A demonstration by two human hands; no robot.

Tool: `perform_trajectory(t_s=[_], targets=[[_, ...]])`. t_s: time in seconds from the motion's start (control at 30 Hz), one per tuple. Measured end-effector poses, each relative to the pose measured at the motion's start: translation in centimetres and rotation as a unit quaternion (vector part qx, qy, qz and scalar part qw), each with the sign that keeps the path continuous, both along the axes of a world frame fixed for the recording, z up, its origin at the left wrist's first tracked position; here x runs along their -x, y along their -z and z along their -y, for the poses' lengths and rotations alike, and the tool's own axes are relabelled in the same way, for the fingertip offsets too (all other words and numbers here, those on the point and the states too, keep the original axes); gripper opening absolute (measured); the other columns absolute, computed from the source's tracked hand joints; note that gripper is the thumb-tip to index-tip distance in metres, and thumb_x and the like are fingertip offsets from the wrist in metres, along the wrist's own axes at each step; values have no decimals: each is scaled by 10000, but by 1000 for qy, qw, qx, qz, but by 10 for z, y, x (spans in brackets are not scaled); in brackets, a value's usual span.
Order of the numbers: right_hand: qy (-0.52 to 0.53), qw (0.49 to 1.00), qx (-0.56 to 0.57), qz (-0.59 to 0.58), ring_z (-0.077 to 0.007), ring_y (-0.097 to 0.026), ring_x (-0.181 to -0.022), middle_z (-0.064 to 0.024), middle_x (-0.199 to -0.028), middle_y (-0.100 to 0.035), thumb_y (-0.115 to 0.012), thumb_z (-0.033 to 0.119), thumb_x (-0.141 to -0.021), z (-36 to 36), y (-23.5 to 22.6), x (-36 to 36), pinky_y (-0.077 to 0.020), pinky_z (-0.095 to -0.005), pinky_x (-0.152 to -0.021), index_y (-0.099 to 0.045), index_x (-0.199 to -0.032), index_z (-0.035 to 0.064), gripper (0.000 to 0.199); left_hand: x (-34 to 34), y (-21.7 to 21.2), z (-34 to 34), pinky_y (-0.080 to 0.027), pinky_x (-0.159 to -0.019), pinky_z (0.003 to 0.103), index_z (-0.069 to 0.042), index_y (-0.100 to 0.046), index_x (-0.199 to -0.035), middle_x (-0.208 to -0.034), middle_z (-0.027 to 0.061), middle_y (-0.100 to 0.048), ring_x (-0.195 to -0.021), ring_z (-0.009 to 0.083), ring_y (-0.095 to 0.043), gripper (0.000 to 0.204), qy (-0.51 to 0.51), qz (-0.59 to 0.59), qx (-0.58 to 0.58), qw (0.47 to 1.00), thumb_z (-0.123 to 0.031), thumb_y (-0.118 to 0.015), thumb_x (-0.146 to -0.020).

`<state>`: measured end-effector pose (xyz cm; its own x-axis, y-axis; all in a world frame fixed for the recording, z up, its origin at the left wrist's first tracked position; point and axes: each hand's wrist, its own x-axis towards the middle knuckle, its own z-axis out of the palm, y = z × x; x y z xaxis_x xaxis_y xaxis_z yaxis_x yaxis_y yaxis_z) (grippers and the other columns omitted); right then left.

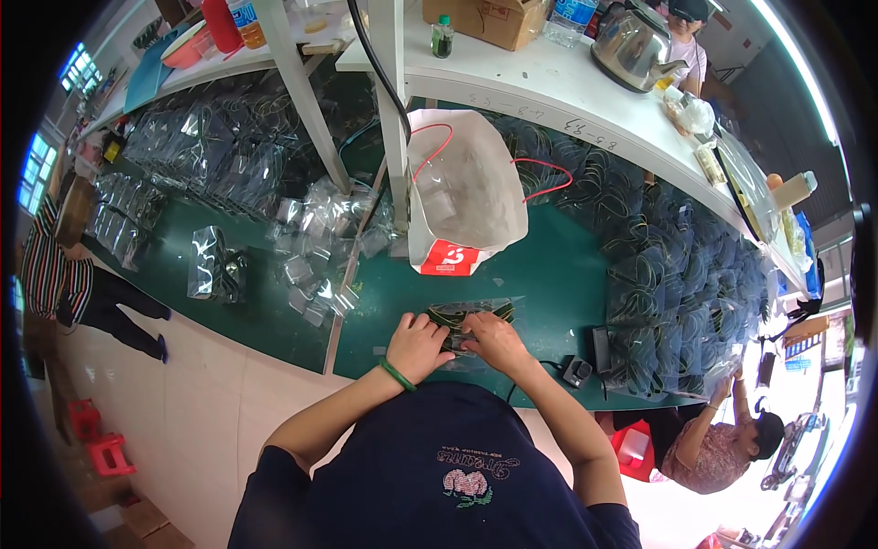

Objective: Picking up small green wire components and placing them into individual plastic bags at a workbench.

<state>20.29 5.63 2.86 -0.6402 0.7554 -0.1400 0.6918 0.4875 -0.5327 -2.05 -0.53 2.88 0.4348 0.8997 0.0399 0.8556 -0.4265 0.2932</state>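
On the green table in front of me lies a clear plastic packet [448,316] holding something dark with thin yellow-green lines, perhaps cords or straps. My left hand [418,348], with a green bangle at the wrist, presses its bent fingers on the packet's left side. From the right, my right hand [495,340] pinches or presses the same packet near its middle. The fingers partly cover what is inside. Just beyond the hands stands a white paper bag [506,165] with red cord handles, its top open and some clear plastic inside.
Piles of similar dark packets [686,311] cover the right side. Loose clear wrappers [315,265] and a separate packet [215,265] lie left. A small black device [576,371] sits near the edge. Above runs a white shelf [530,82] with a kettle [633,46]. Other people stand or sit nearby.
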Motion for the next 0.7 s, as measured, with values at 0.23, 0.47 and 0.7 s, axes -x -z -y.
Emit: perform_trajectory(t_s=[0.23,0.47,0.7], targets=[[-51,998,-35,-14,-331,-671,-1155,-104,-1255,-716,-779,177,-904,10,18,-10,-573,-436,-990,-697,-1278,45,404,-1,-2,-1,-412,-1053,465,-64,-719,-1284,-1125,55,-739,-1156,247,-592,574,1,5,-2,1000,-483,-788,-898],[-109,983,-136,52,-248,-651,-1122,-51,-1178,-712,-666,151,-938,11,19,-5,-575,-382,-968,-706,-1288,31,372,3,-1,-4,-411,-1062,473,-74,-723,-1284,-1122,49,-736,-1157,244,-587,572,11,9,-1,1000,-493,-786,-899],[-123,975,-119,145,-260,-701,-1095,-86,-1085,-732,-656,132,-926,3,21,9,-611,-393,-876,-701,-1120,51,215,6,-1,-4,-406,-1072,473,-99,-721,-1288,-1139,26,-731,-1157,245,-589,542,20,23,-7,1000,-480,-784,-908]])
